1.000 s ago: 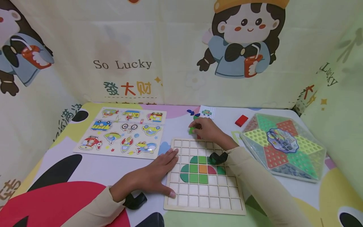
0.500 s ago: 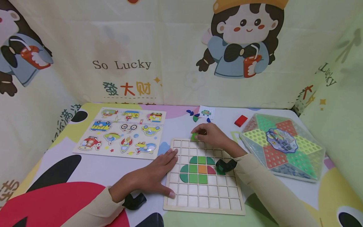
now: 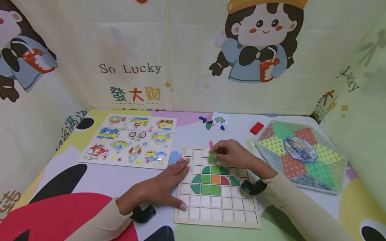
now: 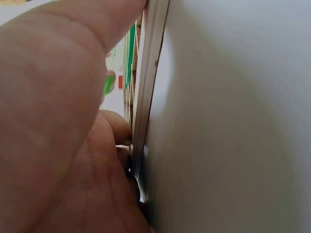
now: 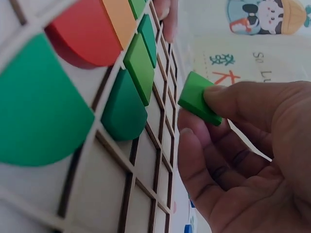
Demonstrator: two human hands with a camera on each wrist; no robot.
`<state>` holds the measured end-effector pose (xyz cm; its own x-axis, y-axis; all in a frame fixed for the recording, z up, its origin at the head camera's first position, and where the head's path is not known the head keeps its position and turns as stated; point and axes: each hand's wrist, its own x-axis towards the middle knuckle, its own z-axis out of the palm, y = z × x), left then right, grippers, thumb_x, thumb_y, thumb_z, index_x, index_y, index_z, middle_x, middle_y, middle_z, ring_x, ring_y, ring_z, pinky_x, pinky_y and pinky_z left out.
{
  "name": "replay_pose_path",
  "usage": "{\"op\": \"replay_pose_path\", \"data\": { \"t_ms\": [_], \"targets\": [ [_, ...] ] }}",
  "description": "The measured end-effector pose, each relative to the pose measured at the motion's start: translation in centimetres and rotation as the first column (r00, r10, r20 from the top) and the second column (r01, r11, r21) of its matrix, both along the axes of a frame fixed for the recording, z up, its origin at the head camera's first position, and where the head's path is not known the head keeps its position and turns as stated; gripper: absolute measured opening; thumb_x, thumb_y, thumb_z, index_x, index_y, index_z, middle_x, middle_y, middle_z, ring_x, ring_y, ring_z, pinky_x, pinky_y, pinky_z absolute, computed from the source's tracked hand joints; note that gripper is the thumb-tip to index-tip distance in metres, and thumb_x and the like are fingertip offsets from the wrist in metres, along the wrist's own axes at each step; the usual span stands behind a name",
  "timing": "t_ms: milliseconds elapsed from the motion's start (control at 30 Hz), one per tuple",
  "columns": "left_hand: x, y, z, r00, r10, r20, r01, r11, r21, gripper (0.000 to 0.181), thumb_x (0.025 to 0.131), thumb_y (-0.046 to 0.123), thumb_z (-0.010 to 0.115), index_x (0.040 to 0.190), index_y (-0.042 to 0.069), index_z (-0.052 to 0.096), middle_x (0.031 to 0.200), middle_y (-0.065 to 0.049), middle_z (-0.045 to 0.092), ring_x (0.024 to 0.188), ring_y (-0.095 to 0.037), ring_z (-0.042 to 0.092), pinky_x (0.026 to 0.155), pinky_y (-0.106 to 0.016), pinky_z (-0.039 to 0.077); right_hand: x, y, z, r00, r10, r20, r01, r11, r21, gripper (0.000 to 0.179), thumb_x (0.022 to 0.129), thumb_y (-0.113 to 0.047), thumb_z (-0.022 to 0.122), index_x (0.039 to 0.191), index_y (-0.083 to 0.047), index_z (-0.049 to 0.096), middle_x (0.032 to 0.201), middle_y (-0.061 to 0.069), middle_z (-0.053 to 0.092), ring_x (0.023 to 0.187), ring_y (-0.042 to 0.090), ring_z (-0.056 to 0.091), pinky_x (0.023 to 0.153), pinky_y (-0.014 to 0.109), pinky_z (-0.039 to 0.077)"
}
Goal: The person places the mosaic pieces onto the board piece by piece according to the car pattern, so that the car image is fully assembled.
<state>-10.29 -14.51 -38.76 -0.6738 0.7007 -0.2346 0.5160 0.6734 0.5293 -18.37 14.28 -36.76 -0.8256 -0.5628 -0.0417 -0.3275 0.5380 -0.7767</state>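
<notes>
My right hand (image 3: 233, 154) pinches a green square tile (image 5: 199, 98) between thumb and fingers, over the far part of the wooden grid board (image 3: 217, 225). On the board sit green squares (image 3: 206, 179), dark green rounded tiles (image 3: 196, 189), an orange square (image 3: 215, 179) and a red rounded tile (image 3: 224, 180). My left hand (image 3: 164, 184) rests along the board's left edge with fingers spread, thumb on the near-left rim. In the left wrist view its palm and thumb lie against the board's side (image 4: 148, 82).
Several blue pieces (image 3: 222, 127) and a green one (image 3: 208, 126) lie behind the board beside a pattern card (image 3: 220, 119). A vehicle puzzle board (image 3: 129, 140) is at left. A red block (image 3: 257, 128) and a hexagonal game box (image 3: 301, 157) are at right.
My right hand has picked up the green square tile from behind the board and brought it nearer, over the far grid rows. The left hand has stayed in place.
</notes>
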Motion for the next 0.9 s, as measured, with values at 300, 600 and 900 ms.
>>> {"op": "replay_pose_path", "data": {
  "t_ms": [300,600,900],
  "targets": [
    [0.0,0.1,0.0,1.0,0.01,0.01,-0.01,1.0,0.003,0.114,0.074,0.067,0.071,0.156,0.009,0.017,0.163,0.002,-0.003,0.146,-0.014,-0.012,0.117,-0.046,0.005,2.0,1.5,0.3,0.999,0.032,0.006,-0.032,0.999,0.022,0.015,0.088,-0.008,0.071,0.103,-0.007,0.073,0.095,-0.003,0.068,0.078,0.018,0.056,0.067,0.025,0.05],
    [0.0,0.1,0.1,1.0,0.009,0.014,-0.01,1.0,0.009,0.114,0.074,0.067,0.071,0.156,0.009,0.017,0.163,0.002,-0.003,0.146,-0.015,-0.011,0.117,-0.047,0.006,3.7,2.5,0.6,0.993,0.099,0.061,-0.097,0.995,-0.023,0.01,0.088,-0.006,0.071,0.098,-0.009,0.074,0.097,-0.002,0.068,0.083,0.018,0.058,0.071,0.026,0.053],
    [0.0,0.0,0.0,1.0,0.001,0.003,-0.001,1.0,0.007,0.114,0.074,0.067,0.07,0.156,0.008,0.016,0.163,0.001,-0.003,0.146,-0.015,-0.012,0.117,-0.046,0.005,5.0,3.2,0.2,0.98,0.178,0.085,-0.176,0.984,-0.03,0.01,0.09,-0.007,0.07,0.097,-0.012,0.075,0.091,-0.004,0.067,0.076,0.015,0.057,0.067,0.026,0.051]
  ]
}}
